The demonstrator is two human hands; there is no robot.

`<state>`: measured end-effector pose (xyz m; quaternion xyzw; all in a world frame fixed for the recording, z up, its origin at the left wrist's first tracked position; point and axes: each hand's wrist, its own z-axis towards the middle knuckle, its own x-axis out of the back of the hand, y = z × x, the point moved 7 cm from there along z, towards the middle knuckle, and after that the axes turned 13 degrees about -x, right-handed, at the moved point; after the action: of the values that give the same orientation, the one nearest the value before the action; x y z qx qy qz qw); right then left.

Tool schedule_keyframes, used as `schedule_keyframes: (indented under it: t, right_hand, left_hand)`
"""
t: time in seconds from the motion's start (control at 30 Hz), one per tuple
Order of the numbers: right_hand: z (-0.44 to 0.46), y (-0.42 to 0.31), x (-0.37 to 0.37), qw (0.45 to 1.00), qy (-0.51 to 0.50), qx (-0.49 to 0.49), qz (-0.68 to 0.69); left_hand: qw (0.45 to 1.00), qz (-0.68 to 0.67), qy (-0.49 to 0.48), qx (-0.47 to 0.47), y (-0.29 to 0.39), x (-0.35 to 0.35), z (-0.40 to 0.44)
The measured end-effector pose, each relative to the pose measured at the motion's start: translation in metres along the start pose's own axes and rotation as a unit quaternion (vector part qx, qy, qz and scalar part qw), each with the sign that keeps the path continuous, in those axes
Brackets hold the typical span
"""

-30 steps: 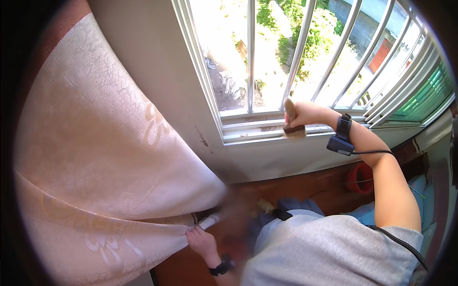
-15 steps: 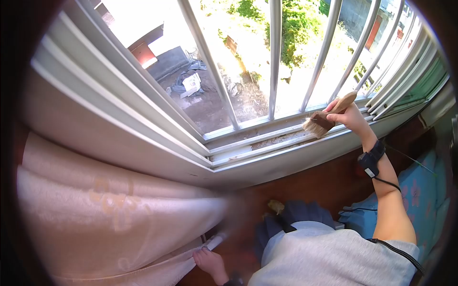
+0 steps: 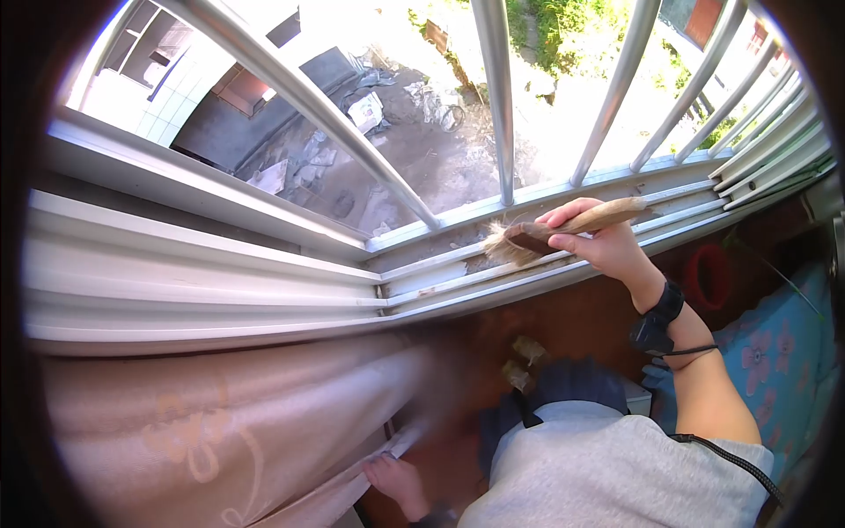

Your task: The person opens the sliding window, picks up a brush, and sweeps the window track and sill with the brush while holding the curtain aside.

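My right hand (image 3: pixel 612 253) is closed around a wooden-handled brush (image 3: pixel 530 239) with pale bristles. The bristles point left and rest at or just above the window track (image 3: pixel 431 291), where dirt shows along the grooves. Lower down, my left hand (image 3: pixel 396 484) grips the edge of the pale curtain (image 3: pixel 132 422), which has a tan flower pattern. Part of that hand's fingers are hidden by the cloth.
Metal bars (image 3: pixel 497 106) stand upright beyond the track. The white window frame (image 3: pixel 194 273) runs along the left. At the right lie a blue flowered cloth (image 3: pixel 761 374) and a red round object (image 3: pixel 706 276). Outside is a littered yard.
My right hand has moved the brush left along the track, and its handle now lies flatter. The view has turned, showing more of the left frame. My left hand still holds the curtain.
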<state>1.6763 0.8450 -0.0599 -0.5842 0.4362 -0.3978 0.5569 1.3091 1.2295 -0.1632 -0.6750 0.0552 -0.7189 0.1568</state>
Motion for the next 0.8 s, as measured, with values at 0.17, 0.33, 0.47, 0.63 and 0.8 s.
schedule_keyframes:
  t: [0.17, 0.33, 0.47, 0.63, 0.8]
  right_hand:
    - [0.007, -0.012, -0.058, 0.994, -0.088, 0.059, 0.029]
    - [0.013, -0.029, -0.091, 0.977, -0.119, 0.152, -0.087]
    - [0.034, -0.044, -0.121, 0.963, -0.15, 0.126, -0.186]
    - [0.074, -0.025, -0.177, 0.95, -0.147, 0.087, -0.26]
    - [0.099, -0.013, -0.201, 0.964, -0.154, 0.093, -0.198]
  left_hand:
    - [1.0, 0.007, 0.02, -0.012, 0.012, 0.014, 0.005]
    - [1.0, -0.009, 0.018, -0.001, 0.016, 0.014, -0.002]
    - [0.999, -0.026, 0.016, 0.008, 0.022, 0.014, -0.008]
    - [0.999, -0.022, 0.024, 0.022, 0.025, 0.014, -0.016]
    - [0.997, 0.0, 0.078, 0.026, 0.031, 0.025, -0.02]
